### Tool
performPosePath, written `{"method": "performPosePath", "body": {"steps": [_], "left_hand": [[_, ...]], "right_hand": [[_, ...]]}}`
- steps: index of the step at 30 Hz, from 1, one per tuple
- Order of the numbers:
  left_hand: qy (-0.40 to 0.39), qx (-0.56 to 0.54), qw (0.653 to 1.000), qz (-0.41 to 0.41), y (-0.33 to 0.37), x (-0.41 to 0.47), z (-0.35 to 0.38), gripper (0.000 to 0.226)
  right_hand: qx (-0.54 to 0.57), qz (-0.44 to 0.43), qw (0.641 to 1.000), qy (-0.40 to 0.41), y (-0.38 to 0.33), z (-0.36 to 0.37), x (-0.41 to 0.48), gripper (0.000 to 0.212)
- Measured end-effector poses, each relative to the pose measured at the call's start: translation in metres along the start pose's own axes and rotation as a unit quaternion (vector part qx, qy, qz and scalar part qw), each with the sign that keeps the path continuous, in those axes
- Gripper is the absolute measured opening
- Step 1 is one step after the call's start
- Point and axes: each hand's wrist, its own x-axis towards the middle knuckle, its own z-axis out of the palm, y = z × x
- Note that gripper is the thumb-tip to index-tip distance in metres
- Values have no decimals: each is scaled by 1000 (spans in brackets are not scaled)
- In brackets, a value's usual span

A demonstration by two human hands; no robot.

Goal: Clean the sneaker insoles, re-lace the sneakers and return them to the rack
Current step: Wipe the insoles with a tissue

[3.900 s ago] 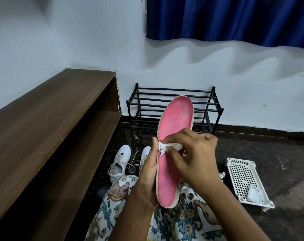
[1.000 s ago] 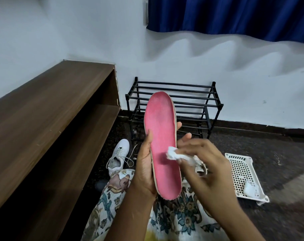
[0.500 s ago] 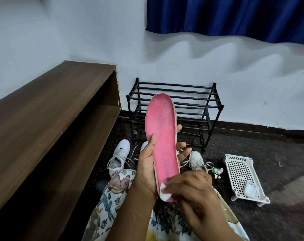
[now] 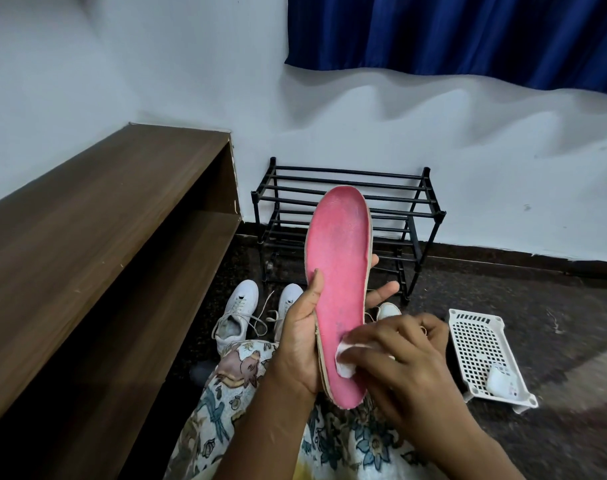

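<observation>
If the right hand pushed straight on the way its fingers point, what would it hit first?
The white wipe the right hand pinches, then the pink foam insole under it; likely the left hand behind.

White-painted walls [image 4: 191,64] meet in a corner at the upper left. A deep blue curtain [image 4: 468,32] hangs in folds at the top right, its hem casting soft, wavy shadows on the wall below it. Along the left wall runs a long brown wooden shelf unit [image 4: 104,188] with a wood-grain top, an open lower shelf and a dark space beneath. The floor [image 4: 537,306] is dark and speckled, with a paler band [image 4: 589,368] crossing it at the right. A dark skirting strip [image 4: 503,263] lines the foot of the far wall.
</observation>
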Motion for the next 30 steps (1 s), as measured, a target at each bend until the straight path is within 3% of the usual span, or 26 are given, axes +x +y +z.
{"method": "performPosePath", "body": {"steps": [7, 10, 20, 25, 30], "left_hand": [[20, -86, 996, -2, -5, -6, 9, 58], [26, -65, 997, 17, -7, -5, 9, 50], [-47, 13, 998, -50, -4, -2, -9, 60], [-75, -67, 995, -26, -2, -8, -1, 57], [-83, -24, 996, 3, -8, -1, 4, 72]], "right_hand": [[-81, 55, 995, 38, 17, -6, 45, 19], [-107, 96, 987, 71, 29, -8, 62, 14], [-84, 196, 962, 171, 55, -18, 111, 18], [-66, 145, 982, 99, 38, -10, 108, 22], [-51, 104, 993, -10, 16, -12, 86, 19]]}}
